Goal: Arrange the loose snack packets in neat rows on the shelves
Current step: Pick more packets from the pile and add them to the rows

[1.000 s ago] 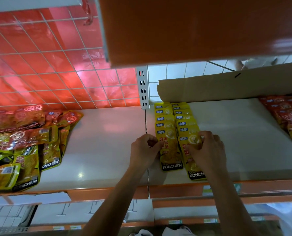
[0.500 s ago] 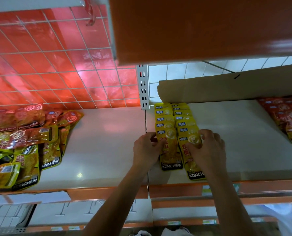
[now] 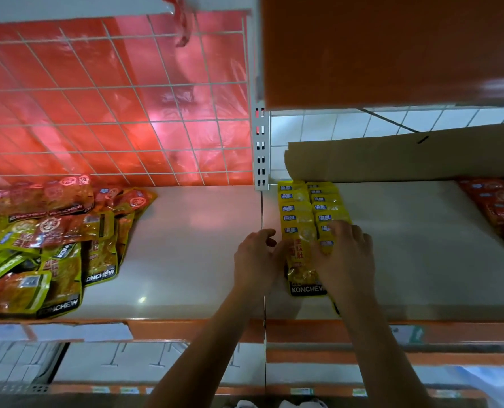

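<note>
Two neat rows of yellow snack packets (image 3: 300, 222) lie overlapped on the white shelf (image 3: 186, 254), just right of the shelf joint. My left hand (image 3: 256, 257) rests against the left edge of the front packet (image 3: 302, 275) of the left row, fingers loosely bent. My right hand (image 3: 346, 257) lies flat over the front of the right row, fingers spread on the packets, and hides that row's front packet. A loose heap of red, orange and green packets (image 3: 53, 245) sits on the shelf at the far left.
Red packets (image 3: 498, 207) lie at the shelf's far right. A cardboard sheet (image 3: 392, 157) stands along the back, behind the yellow rows. A wire grid (image 3: 112, 98) backs the left bay. An orange upper shelf (image 3: 392, 48) overhangs. The white upright post (image 3: 259, 148) divides the bays.
My right hand has slid a little left over the right row and flattened, covering its front packet. My left hand's fingers have loosened at the left row's edge.
</note>
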`<state>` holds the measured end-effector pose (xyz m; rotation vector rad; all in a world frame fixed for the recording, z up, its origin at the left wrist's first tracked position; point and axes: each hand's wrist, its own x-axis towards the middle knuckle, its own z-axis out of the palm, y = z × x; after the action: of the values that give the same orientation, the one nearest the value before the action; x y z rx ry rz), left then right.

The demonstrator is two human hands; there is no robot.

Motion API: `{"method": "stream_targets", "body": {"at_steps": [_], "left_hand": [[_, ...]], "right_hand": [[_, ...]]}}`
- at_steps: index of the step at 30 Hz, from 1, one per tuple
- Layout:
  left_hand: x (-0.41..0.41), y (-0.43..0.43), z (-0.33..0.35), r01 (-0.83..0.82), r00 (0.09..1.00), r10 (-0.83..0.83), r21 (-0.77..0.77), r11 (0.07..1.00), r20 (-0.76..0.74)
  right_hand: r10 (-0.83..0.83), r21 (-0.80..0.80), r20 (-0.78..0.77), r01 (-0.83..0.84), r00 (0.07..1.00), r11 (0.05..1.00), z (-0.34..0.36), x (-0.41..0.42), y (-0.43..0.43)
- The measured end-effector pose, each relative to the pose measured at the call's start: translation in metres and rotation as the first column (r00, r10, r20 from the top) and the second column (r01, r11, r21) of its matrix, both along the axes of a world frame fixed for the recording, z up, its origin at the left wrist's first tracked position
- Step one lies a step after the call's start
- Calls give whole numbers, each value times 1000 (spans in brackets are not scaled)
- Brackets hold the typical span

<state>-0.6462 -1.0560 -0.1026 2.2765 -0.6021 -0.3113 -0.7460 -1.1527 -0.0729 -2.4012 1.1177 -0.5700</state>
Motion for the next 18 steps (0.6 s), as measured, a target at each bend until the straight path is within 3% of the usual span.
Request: {"method": "stream_targets", "body": {"at_steps": [6, 9, 18], "left_hand": [[13, 40, 2, -94, 959, 75, 59, 994, 272], [24, 69, 3, -177, 917, 133, 87, 980, 375], [66, 177, 6, -437, 820, 321, 157, 886, 474]], "right_hand": [[218, -73, -22, -219, 976, 973, -1, 40, 48], [315, -25, -24, -315, 949, 949, -7, 61, 75], [540, -13, -18, -540, 841, 841, -17, 129, 169]]}}
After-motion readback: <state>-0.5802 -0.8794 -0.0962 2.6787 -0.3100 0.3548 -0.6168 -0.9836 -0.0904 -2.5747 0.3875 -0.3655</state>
